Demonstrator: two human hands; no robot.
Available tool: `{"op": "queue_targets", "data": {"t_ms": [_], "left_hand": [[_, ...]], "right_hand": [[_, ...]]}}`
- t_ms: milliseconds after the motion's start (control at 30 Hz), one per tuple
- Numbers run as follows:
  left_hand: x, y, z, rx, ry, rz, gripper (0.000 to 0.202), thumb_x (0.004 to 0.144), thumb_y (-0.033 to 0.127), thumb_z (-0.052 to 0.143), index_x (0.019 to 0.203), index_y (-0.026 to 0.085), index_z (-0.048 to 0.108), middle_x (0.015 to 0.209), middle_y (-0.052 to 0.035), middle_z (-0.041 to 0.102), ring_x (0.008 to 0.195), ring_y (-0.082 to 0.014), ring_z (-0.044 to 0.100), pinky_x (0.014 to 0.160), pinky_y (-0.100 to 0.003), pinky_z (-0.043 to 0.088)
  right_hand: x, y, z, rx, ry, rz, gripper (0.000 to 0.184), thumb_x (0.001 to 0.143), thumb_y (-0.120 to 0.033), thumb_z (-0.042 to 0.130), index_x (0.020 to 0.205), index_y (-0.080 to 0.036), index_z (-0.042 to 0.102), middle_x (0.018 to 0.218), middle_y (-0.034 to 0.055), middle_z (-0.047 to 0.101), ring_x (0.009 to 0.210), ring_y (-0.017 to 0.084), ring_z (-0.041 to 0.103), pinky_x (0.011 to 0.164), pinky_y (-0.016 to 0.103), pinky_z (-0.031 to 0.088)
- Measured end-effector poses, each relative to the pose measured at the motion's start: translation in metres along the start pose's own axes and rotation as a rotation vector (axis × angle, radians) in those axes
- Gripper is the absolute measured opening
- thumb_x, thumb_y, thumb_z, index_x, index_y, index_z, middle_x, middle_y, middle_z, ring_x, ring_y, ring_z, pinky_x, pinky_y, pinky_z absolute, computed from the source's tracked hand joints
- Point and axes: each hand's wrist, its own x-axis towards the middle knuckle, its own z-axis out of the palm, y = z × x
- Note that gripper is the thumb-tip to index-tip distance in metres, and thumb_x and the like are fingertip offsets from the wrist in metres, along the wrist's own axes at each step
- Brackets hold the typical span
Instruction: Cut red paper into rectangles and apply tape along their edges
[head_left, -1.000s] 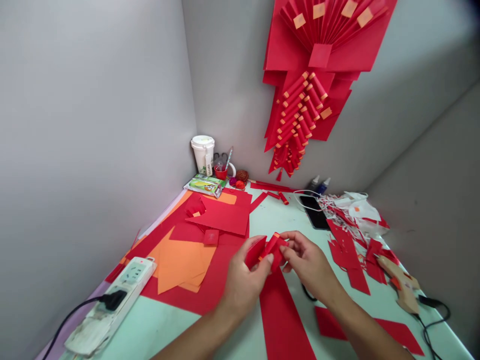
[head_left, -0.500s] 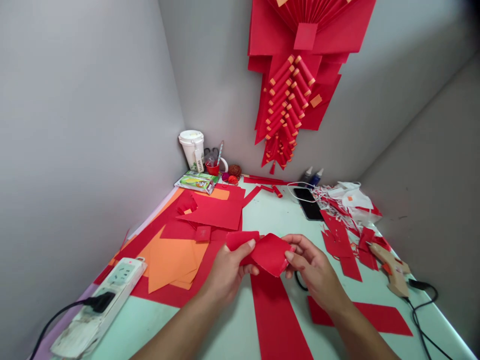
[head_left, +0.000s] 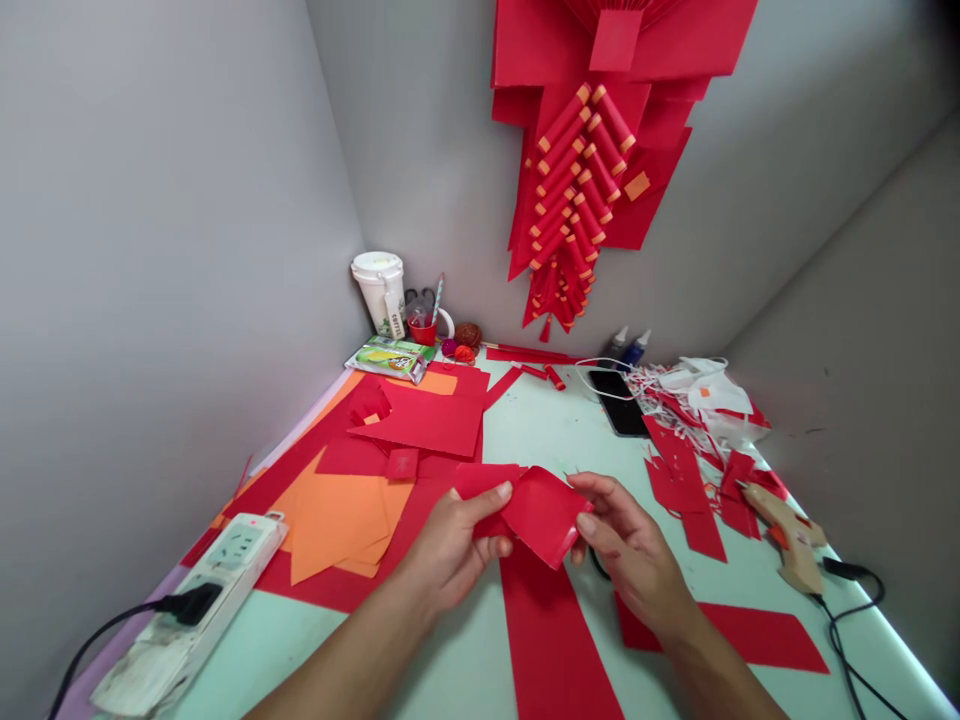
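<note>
A piece of red paper [head_left: 546, 512] is held up between my two hands above the table. My left hand [head_left: 459, 540] pinches its left part, thumb on top and fingers beneath. At its right edge, my right hand [head_left: 626, 545] grips a corner between thumb and fingers. That edge has a shiny strip that looks like glue. Under the hands a long red paper strip [head_left: 559, 640] runs toward me, and another red strip [head_left: 761, 636] lies partly below my right forearm.
At left are orange sheets [head_left: 341, 515], larger red sheets [head_left: 431, 418] and a power strip [head_left: 191, 610]. Right stand a hot glue gun [head_left: 786, 535], a phone [head_left: 619, 402] and paper scraps [head_left: 686, 480]. A cup [head_left: 380, 295] is at the back; a paper firecracker decoration [head_left: 577, 190] hangs on the wall.
The right part of the red paper now tilts lower and shows more of its face and glossy edge. Both hands keep their hold. The camera view has shifted slightly.
</note>
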Motion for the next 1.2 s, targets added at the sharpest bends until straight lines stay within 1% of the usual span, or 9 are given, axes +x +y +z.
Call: {"op": "queue_targets", "data": {"t_ms": [100, 233, 467, 633, 733, 833, 933, 1067, 1200], "left_hand": [[-0.001, 0.000, 0.001, 0.022, -0.009, -0.020, 0.023, 0.077, 0.023, 0.075, 0.095, 0.011, 0.068, 0.081, -0.0062, 0.069, 0.063, -0.0119, 0.061, 0.045, -0.017, 0.045], [-0.004, -0.001, 0.005, 0.187, -0.035, 0.101, 0.025, 0.080, 0.032, 0.070, 0.095, 0.012, 0.067, 0.082, -0.0074, 0.070, 0.062, -0.0140, 0.061, 0.048, -0.021, 0.047], [-0.006, -0.004, 0.008, 0.532, 0.002, 0.173, 0.026, 0.083, 0.039, 0.062, 0.078, 0.014, 0.065, 0.060, -0.0037, 0.066, 0.050, -0.0165, 0.060, 0.055, -0.028, 0.048], [-0.010, -0.002, 0.010, 0.570, -0.015, 0.229, 0.025, 0.083, 0.038, 0.062, 0.088, 0.014, 0.068, 0.057, -0.0005, 0.063, 0.053, -0.0156, 0.059, 0.059, -0.027, 0.048], [-0.013, -0.001, 0.013, 0.576, -0.056, 0.292, 0.026, 0.081, 0.037, 0.065, 0.097, 0.016, 0.069, 0.074, -0.0019, 0.066, 0.056, -0.0135, 0.059, 0.059, -0.026, 0.050], [-0.014, -0.001, 0.016, 0.571, -0.089, 0.311, 0.026, 0.080, 0.035, 0.067, 0.096, 0.016, 0.070, 0.084, -0.0041, 0.067, 0.061, -0.0134, 0.059, 0.059, -0.025, 0.050], [-0.014, -0.002, 0.016, 0.569, -0.108, 0.300, 0.024, 0.081, 0.035, 0.066, 0.095, 0.015, 0.069, 0.073, -0.0022, 0.065, 0.059, -0.0132, 0.057, 0.059, -0.025, 0.048], [-0.010, -0.005, 0.011, 0.568, -0.082, 0.243, 0.021, 0.083, 0.035, 0.064, 0.078, 0.015, 0.067, 0.053, 0.0004, 0.058, 0.052, -0.0133, 0.054, 0.056, -0.024, 0.044], [-0.005, -0.009, 0.004, 0.420, -0.101, 0.149, 0.022, 0.080, 0.037, 0.069, 0.078, 0.015, 0.066, 0.059, -0.0011, 0.061, 0.051, -0.0125, 0.053, 0.055, -0.024, 0.043]], "right_hand": [[0.001, 0.002, -0.002, 0.027, -0.031, 0.013, 0.022, 0.092, -0.034, 0.059, 0.113, -0.029, 0.059, 0.084, -0.0022, 0.057, 0.064, 0.010, 0.055, 0.066, 0.025, 0.046], [0.002, 0.002, -0.004, 0.070, -0.054, -0.006, 0.020, 0.090, -0.033, 0.060, 0.108, -0.027, 0.059, 0.092, -0.0002, 0.058, 0.071, 0.013, 0.054, 0.067, 0.025, 0.044], [0.002, 0.003, -0.005, 0.064, -0.098, 0.023, 0.022, 0.092, -0.042, 0.053, 0.103, -0.024, 0.059, 0.087, 0.0019, 0.060, 0.074, 0.016, 0.055, 0.068, 0.027, 0.044], [0.002, 0.005, -0.007, 0.015, -0.066, -0.017, 0.011, 0.087, -0.031, 0.058, 0.097, -0.025, 0.058, 0.087, -0.0009, 0.056, 0.073, 0.013, 0.050, 0.067, 0.023, 0.041], [0.003, 0.004, -0.005, -0.018, 0.002, -0.048, 0.017, 0.084, -0.026, 0.063, 0.099, -0.027, 0.056, 0.092, -0.0019, 0.054, 0.078, 0.013, 0.051, 0.066, 0.021, 0.041], [0.005, 0.001, -0.002, -0.016, 0.076, -0.028, 0.021, 0.086, -0.032, 0.063, 0.105, -0.027, 0.055, 0.094, -0.0004, 0.057, 0.084, 0.015, 0.053, 0.070, 0.023, 0.043], [0.005, -0.002, 0.001, -0.016, 0.112, 0.034, 0.021, 0.085, -0.039, 0.066, 0.097, -0.023, 0.060, 0.087, 0.0004, 0.058, 0.076, 0.014, 0.053, 0.066, 0.023, 0.043], [0.003, -0.002, 0.002, -0.008, 0.086, 0.081, 0.023, 0.083, -0.041, 0.069, 0.089, -0.020, 0.062, 0.079, 0.0002, 0.060, 0.068, 0.013, 0.052, 0.061, 0.023, 0.041], [0.002, 0.001, 0.000, 0.124, 0.039, 0.152, 0.026, 0.078, -0.043, 0.073, 0.088, -0.021, 0.063, 0.077, 0.0006, 0.064, 0.065, 0.014, 0.054, 0.060, 0.024, 0.041]]}}
